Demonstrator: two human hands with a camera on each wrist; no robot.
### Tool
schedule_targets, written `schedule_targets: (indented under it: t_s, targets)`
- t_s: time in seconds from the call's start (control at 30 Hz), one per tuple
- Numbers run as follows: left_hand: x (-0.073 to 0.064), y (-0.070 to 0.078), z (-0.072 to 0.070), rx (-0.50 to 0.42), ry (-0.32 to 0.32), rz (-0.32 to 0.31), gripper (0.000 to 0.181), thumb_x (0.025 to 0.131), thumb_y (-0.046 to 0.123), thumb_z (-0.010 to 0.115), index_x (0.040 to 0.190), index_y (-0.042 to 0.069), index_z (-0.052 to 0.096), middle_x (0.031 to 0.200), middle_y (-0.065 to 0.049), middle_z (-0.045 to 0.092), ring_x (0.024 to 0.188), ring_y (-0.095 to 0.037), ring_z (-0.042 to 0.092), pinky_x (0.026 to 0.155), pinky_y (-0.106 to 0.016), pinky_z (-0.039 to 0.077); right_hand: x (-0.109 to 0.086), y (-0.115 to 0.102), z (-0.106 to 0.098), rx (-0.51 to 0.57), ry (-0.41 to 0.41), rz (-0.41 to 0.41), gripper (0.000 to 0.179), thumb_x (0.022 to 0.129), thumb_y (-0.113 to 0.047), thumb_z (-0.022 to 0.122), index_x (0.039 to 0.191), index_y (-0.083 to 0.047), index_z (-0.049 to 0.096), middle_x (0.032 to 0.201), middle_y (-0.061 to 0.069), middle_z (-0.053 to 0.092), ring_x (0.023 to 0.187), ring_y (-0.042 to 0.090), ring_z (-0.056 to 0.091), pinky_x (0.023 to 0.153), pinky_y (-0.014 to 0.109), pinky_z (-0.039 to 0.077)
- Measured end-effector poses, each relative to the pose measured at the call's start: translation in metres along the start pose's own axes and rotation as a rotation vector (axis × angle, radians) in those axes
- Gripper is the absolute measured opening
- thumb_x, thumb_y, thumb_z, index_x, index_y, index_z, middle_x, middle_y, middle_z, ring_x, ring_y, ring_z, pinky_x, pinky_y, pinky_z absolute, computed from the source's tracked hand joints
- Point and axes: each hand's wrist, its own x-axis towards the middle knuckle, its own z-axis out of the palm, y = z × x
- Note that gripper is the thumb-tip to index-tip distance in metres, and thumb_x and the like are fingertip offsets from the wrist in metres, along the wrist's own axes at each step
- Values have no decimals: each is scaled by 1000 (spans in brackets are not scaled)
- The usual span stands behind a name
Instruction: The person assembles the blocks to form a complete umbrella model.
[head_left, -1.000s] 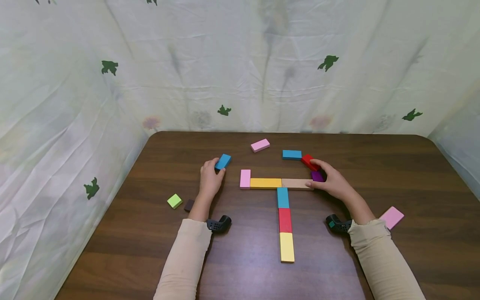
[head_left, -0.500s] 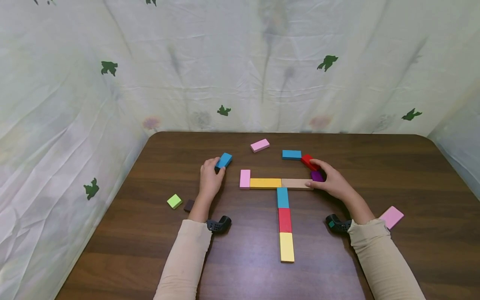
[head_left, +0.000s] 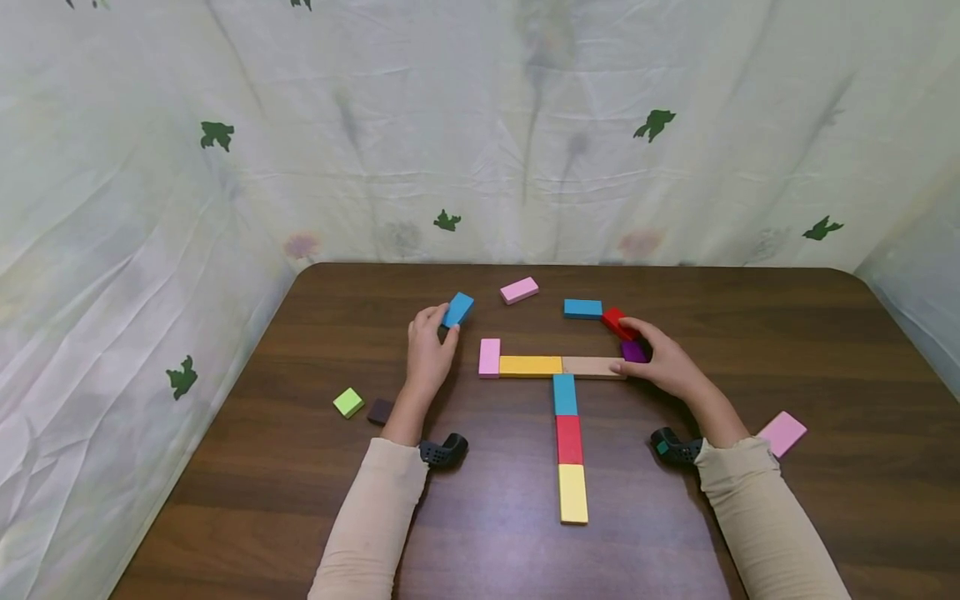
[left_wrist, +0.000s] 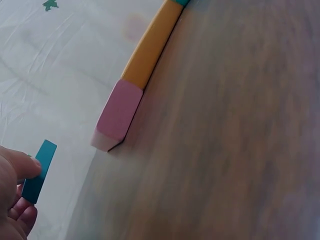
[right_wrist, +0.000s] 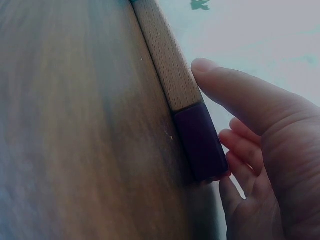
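My left hand (head_left: 430, 354) pinches a blue block (head_left: 458, 309) between thumb and fingers, left of the laid-out blocks. The left wrist view shows the thumb on one face of this blue block (left_wrist: 40, 171). My right hand (head_left: 670, 358) rests loosely at the right end of the row, its thumb by the plain wood block (head_left: 592, 367) and a finger at the red block (head_left: 617, 323). Between them sits a purple block (head_left: 633, 352), partly hidden. In the right wrist view the fingertips are at the far end of the purple block (right_wrist: 201, 142).
A pink block (head_left: 490, 358) and a yellow-orange block (head_left: 530, 367) continue the row; blue, red and yellow (head_left: 573, 494) blocks run down from it. Another blue block (head_left: 582, 309) touches the red one. Loose pink (head_left: 519, 290), green (head_left: 348, 402), dark (head_left: 380, 412) and pink (head_left: 782, 434) blocks lie around.
My left hand has moved away from me and slightly right with the blue block. The right hand has stayed in place.
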Motion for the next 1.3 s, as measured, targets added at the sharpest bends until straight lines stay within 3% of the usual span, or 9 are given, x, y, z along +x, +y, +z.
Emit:
schedule_targets:
  t_s: [0.33, 1.3]
  targets:
    - [2, 8, 13, -19, -5, 82, 39, 85, 7, 62, 121, -2, 54, 115, -17, 50, 105, -33, 42, 87, -42, 37, 1, 0, 1, -6, 3, -1, 82, 77, -39, 69, 139, -6, 28, 139, 20, 28, 121, 37, 29, 93, 54, 30]
    - [10, 5, 34, -36, -133, 26, 28, 85, 5, 60, 113, 0, 62, 114, -15, 55, 105, -32, 49, 89, -41, 37, 1, 1, 1, 5, 2, 10, 83, 76, -40, 70, 139, -7, 28, 139, 20, 28, 121, 37, 29, 93, 54, 30]
